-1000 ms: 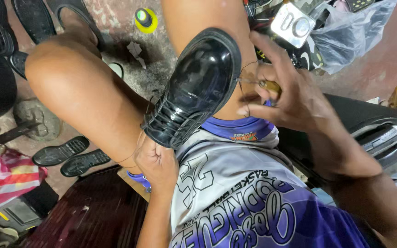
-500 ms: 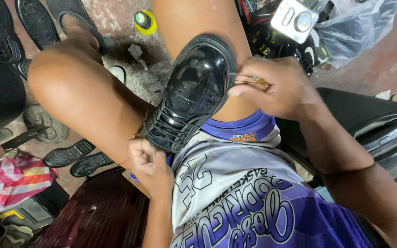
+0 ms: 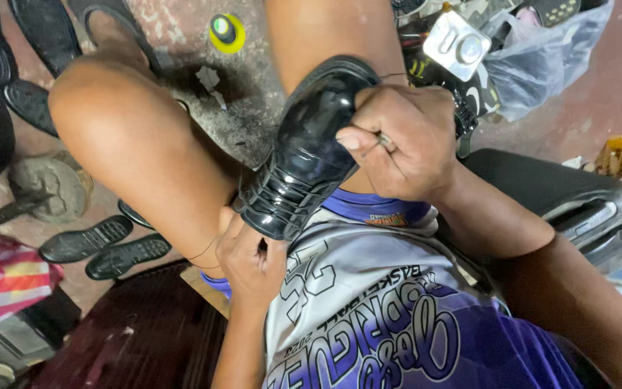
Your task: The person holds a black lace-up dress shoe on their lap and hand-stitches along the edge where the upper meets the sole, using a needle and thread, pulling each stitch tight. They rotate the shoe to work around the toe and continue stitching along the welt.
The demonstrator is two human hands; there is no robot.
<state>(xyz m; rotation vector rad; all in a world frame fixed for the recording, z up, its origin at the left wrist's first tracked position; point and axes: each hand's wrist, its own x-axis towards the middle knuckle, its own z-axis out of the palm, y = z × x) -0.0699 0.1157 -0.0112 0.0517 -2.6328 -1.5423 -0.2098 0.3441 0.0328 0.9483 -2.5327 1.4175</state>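
Gripping the black shoe (image 3: 304, 155) between the knees, the right hand (image 3: 401, 140) pinches a needle; the left hand (image 3: 250, 263) clasps its laced end, loose soles (image 3: 106, 248) on the floor nearby.

- Shoe (image 3: 304, 155): black leather, glossy and smooth, with bright highlights.
- Shirt (image 3: 383, 317): smooth printed cloth, slight sheen.
- Floor (image 3: 253, 115): rough, matt concrete.
- Bag (image 3: 541, 57): thin, translucent plastic, crinkled.
- Loose soles (image 3: 106, 248): matt black rubber, ribbed.

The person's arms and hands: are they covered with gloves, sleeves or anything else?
No. The left hand and right hand are bare, without gloves, and both forearms show uncovered. The only clothing visible is a sleeveless white-to-purple sports jersey with printed lettering.
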